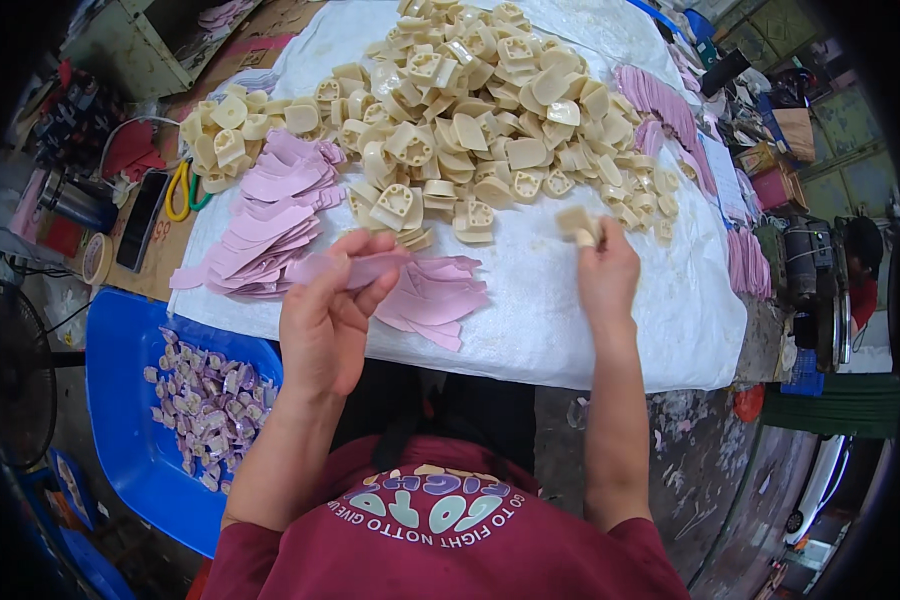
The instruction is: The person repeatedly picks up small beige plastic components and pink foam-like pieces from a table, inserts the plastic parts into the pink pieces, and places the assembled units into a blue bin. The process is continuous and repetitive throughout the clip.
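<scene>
My left hand point(330, 318) pinches a pink cut piece of thin sheet material point(370, 266) between thumb and fingers, above the near edge of the covered table. In my right hand point(610, 268) is a small cream plastic shoe heel point(575, 221), gripped at the fingertips and slightly blurred. A large heap of such cream heels point(460, 130) rises in front of both hands. Beside my left hand a fanned stack of pink pieces point(270, 220) lies on the sheet. A smaller spread of pink pieces point(435, 300) sits between my hands, nearer the left one.
White woven sheeting point(530, 330) covers the table. At the lower left, a blue tub point(120, 400) holds several pink-and-cream heels. Yellow-handled scissors point(177, 190), a phone point(142, 222), a tape roll point(97, 258) and a flask point(75, 205) are left of the heap. More pink pieces point(660, 100) lie right.
</scene>
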Available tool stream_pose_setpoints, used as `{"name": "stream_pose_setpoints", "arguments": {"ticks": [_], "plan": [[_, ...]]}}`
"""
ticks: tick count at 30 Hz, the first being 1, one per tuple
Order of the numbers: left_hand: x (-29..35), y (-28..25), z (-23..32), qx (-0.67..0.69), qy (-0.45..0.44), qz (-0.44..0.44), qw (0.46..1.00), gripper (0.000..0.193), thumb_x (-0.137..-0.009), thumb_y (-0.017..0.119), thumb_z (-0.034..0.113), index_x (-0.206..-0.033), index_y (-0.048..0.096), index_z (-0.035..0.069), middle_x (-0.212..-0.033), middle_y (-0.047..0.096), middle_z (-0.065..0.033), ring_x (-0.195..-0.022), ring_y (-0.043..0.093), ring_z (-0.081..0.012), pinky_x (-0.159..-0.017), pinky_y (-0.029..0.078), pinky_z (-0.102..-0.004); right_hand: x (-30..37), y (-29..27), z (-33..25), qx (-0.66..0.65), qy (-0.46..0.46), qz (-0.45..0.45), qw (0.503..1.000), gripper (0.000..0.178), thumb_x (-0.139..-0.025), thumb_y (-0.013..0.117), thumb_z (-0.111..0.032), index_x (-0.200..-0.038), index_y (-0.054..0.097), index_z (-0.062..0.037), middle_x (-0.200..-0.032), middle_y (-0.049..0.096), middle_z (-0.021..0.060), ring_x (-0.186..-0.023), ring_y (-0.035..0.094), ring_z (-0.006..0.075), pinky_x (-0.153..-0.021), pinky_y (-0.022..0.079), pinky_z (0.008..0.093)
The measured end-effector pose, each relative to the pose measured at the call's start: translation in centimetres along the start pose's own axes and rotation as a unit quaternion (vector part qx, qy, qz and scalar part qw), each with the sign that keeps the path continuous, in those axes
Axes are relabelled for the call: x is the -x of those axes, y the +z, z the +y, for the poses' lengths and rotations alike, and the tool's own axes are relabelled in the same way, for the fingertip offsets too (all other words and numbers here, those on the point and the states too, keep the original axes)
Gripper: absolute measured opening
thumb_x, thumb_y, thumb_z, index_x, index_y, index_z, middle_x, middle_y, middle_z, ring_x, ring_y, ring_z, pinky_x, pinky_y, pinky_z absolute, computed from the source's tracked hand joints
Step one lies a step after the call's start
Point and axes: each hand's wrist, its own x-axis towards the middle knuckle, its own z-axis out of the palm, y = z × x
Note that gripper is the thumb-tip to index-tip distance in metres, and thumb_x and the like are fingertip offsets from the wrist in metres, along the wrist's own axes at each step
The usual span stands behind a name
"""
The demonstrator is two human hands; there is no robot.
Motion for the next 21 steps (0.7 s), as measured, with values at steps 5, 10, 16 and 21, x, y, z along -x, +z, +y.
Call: {"name": "stream_pose_setpoints", "arguments": {"ticks": [5,10,16,21], "plan": [[-1.8,6.1,-4.4,0.050,-0.078,-0.095,0.991,0.041,-0.099,0.047,0.027,-0.127,0.052,-0.003,-0.127,0.055,-0.0171,-0.116,0.056,-0.0256,-0.099,0.047,-0.0395,3.0,-1.0,0.2,0.185,-0.077,0.042,0.979,0.026,-0.076,0.062,-0.006,-0.102,0.061,-0.0037,-0.083,0.062,0.0163,-0.079,0.058,0.0353,-0.070,0.047,0.0464],[-5.7,9.2,-12.4,-0.045,-0.073,-0.145,0.986,0.042,-0.101,0.045,0.034,-0.129,0.052,0.003,-0.124,0.057,-0.0102,-0.111,0.056,-0.0167,-0.093,0.046,-0.0330,3.6,0.9,-1.0,0.106,-0.137,0.030,0.984,0.021,-0.074,0.062,-0.002,-0.095,0.063,-0.0027,-0.089,0.062,0.0127,-0.081,0.057,0.0315,-0.075,0.046,0.0428],[-6.7,10.1,-13.5,-0.081,-0.097,-0.161,0.979,0.042,-0.102,0.042,0.035,-0.128,0.052,0.003,-0.122,0.058,-0.0096,-0.108,0.058,-0.0159,-0.091,0.047,-0.0310,2.4,-0.5,1.7,-0.096,-0.080,-0.067,0.990,0.020,-0.075,0.059,0.003,-0.094,0.064,0.0016,-0.085,0.060,0.0104,-0.078,0.056,0.0239,-0.071,0.047,0.0330],[-7.0,11.0,-12.7,-0.035,-0.149,-0.108,0.982,0.041,-0.103,0.040,0.035,-0.124,0.054,0.003,-0.117,0.060,-0.0123,-0.102,0.061,-0.0195,-0.087,0.051,-0.0317,3.0,-0.5,2.6,-0.122,-0.106,-0.047,0.986,0.024,-0.071,0.057,0.004,-0.094,0.063,0.0016,-0.085,0.059,0.0122,-0.080,0.056,0.0279,-0.071,0.047,0.0356]]}}
